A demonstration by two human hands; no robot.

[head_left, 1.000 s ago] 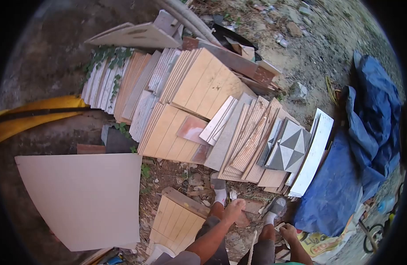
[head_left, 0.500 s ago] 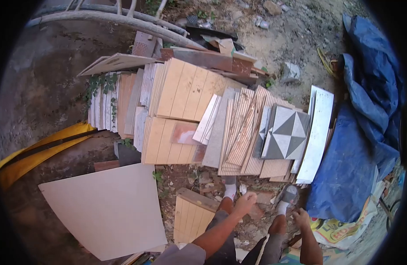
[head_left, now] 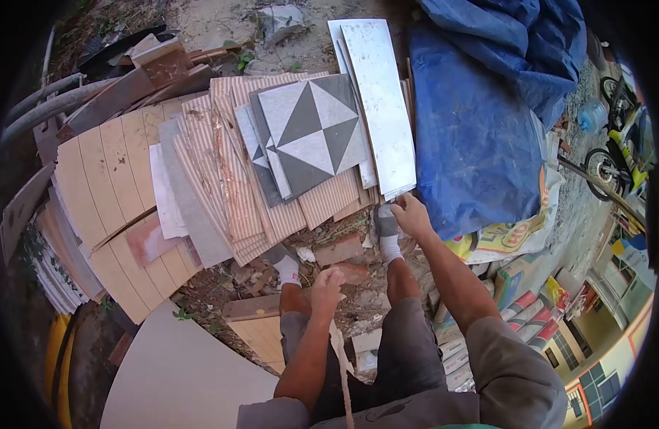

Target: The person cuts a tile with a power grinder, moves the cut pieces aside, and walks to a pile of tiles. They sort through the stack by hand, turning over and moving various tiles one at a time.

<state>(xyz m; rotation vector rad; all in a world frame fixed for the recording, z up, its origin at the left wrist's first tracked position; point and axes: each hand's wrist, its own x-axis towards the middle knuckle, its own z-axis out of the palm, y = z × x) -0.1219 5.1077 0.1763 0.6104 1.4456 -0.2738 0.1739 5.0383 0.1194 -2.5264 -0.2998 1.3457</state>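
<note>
Where the previous frame had the right hand (head_left: 414, 216) apart from the stack, its fingertips now meet the near end of the white panels (head_left: 378, 100); whether they grip cannot be told.

Left hand (head_left: 327, 284): curled into a loose fist, near the left knee; contents, if any, hidden.

White panels: long, overlapping, between the patterned tile (head_left: 319, 129), left, and the blue tarpaulin (head_left: 472, 136), right.

Ribbed tiles (head_left: 333, 202): beneath the patterned tile.

Building (head_left: 594, 400): near right, newly in view.
</note>
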